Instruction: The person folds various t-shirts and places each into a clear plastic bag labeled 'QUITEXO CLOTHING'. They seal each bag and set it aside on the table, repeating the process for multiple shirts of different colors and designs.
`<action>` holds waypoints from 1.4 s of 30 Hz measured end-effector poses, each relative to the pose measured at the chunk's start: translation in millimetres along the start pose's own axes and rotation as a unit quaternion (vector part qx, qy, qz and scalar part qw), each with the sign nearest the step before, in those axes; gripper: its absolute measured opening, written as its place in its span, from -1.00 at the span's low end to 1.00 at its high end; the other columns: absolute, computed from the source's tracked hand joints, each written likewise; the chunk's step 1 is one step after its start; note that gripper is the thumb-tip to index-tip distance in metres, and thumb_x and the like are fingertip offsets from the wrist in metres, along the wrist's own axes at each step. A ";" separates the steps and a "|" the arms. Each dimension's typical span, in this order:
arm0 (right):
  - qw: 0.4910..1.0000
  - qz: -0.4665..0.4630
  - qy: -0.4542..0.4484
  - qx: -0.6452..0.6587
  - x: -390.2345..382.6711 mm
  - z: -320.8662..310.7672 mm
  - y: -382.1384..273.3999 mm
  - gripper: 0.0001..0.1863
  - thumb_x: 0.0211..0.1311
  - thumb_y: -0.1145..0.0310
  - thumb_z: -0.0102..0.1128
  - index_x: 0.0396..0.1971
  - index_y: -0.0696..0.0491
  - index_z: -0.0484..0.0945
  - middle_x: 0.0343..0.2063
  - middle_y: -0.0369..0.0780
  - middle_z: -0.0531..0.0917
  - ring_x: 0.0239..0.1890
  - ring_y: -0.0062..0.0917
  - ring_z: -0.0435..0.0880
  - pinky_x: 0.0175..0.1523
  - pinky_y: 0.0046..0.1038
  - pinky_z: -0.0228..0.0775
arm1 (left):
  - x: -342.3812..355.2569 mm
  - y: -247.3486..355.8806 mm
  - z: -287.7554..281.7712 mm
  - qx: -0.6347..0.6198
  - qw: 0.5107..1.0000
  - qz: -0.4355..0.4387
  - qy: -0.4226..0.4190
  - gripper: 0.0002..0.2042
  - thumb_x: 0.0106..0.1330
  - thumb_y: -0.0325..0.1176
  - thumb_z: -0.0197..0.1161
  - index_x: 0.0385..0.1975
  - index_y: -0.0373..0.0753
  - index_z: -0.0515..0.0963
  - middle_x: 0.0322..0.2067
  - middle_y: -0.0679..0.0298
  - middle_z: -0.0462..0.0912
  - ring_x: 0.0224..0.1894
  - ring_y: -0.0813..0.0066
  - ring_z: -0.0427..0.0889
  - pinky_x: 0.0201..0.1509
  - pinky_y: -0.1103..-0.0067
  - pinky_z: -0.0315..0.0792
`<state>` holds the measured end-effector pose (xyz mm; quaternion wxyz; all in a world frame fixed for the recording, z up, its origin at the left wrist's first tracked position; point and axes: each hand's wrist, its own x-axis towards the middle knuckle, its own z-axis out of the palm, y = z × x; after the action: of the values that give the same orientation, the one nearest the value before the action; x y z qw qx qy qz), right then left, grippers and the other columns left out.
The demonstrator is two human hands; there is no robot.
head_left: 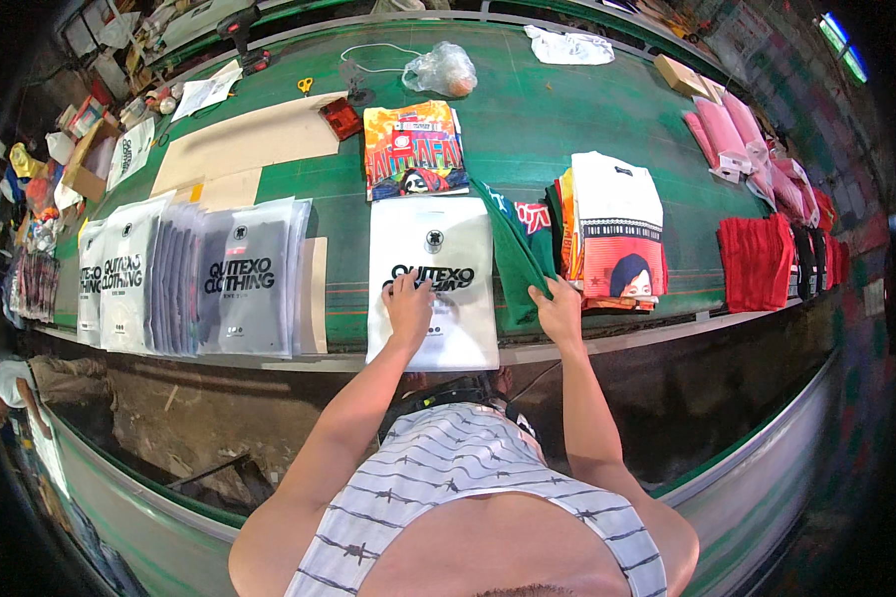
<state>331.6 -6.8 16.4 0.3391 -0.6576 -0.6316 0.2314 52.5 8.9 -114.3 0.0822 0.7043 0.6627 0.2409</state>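
A white printed plastic bag (pixel 448 214) lies flat at the table's near edge, right in front of me. My left hand (pixel 408 310) rests on the bag's front, its fingers apart over the black lettering. Just to the right, my right hand (pixel 560 313) pinches the edge of a folded green shirt (pixel 513 284), which lies slanted along the bag's right side. Part of the shirt's printed front shows near its top. Whether any of the shirt is inside the bag I cannot tell. Beyond the bag sits a folded orange tie-dye shirt (pixel 413 149).
Filled printed bags (pixel 244 274) stand in a row at left. Folded shirts (pixel 617 214) are stacked at right, with red garments (pixel 755 264) and pink bundles (pixel 732 129) farther right. Cardboard (pixel 249 144), yellow scissors (pixel 306 86), and a clear plastic bag (pixel 443 70) lie farther back.
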 end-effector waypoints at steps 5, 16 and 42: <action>1.000 -0.025 0.007 -0.006 -4.0 0.5 7.7 -0.75 0.24 0.41 0.33 -0.13 0.20 0.68 -0.16 0.03 0.70 -0.10 -0.04 0.68 0.00 -0.24 0.49 | 5.1 -1.6 -3.6 -0.021 0.999 0.006 0.029 -0.83 0.24 -0.32 0.38 -0.20 -0.11 0.75 0.03 0.22 0.67 0.19 0.26 0.52 0.41 -0.06 0.07; 0.991 -0.003 0.061 0.122 0.8 -11.8 -9.9 -0.79 0.26 0.42 0.31 -0.17 0.20 0.69 -0.30 -0.02 0.72 -0.27 -0.21 0.69 -0.14 -0.33 0.45 | 102.5 -7.2 -103.9 0.006 0.945 0.200 -0.259 -0.70 0.11 -0.61 0.25 -0.24 -0.06 0.74 -0.03 0.40 0.69 0.20 0.34 0.56 0.51 -0.10 -0.01; 0.993 -0.102 0.014 0.051 8.5 13.1 -31.7 -0.75 0.22 0.48 0.34 -0.10 0.16 0.68 -0.16 -0.03 0.70 -0.14 -0.08 0.71 -0.06 -0.27 0.53 | -27.3 29.4 -16.9 0.009 0.976 0.136 -0.173 -0.52 0.08 -0.19 0.50 -0.02 -0.22 0.52 -0.02 0.08 0.52 0.05 0.04 0.54 0.02 0.18 0.44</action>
<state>301.4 2.8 32.2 0.4028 -0.5744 -0.6784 0.2183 71.1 -24.3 -93.2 0.1554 0.8195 0.5388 0.1184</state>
